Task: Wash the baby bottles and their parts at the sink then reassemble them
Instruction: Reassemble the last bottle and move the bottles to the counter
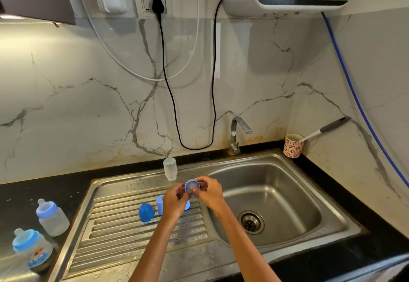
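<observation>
Both hands [194, 193] pinch one blue collar [192, 187]; two assembled bottles [52, 217], two blue caps [146, 212] nearby

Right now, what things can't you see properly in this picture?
Head view only:
- The blue ring: both hands, left hand and right hand, pinch it, and fingers cover its edges.
- The blue cup on the draining board: the left hand hides its right part.
- The printed bottle: its label is too blurry to read.
- The brush: its head is down inside the flowered cup.
</observation>
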